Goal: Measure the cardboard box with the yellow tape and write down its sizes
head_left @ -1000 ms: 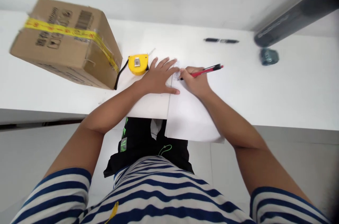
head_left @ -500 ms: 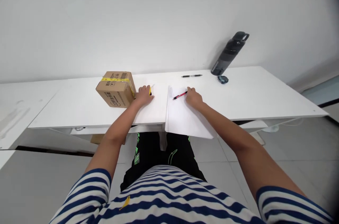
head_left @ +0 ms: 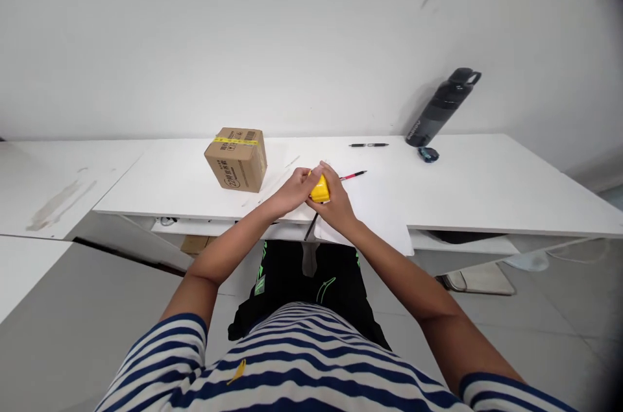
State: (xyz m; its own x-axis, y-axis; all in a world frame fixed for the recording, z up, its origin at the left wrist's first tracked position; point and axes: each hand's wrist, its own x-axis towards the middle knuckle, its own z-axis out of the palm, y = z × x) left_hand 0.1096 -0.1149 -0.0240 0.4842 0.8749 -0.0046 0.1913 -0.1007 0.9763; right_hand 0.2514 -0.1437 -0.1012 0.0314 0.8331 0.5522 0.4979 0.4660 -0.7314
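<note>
I see both hands clasped on the yellow tape measure (head_left: 320, 192) at frame centre, left hand (head_left: 291, 191) cupping its left side, right hand (head_left: 337, 203) wrapping the right (two-handed, so it sits steady) above the paper (head_left: 384, 224); red pen (head_left: 354, 175) parked just right.

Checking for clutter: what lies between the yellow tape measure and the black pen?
Only a red pen lies between the tape measure and the black pen, as the head view shows.

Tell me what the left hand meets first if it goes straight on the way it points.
The left hand meets the yellow tape measure, its fingertips touching it; the right hand grips it just behind, though depth is unclear.
</note>
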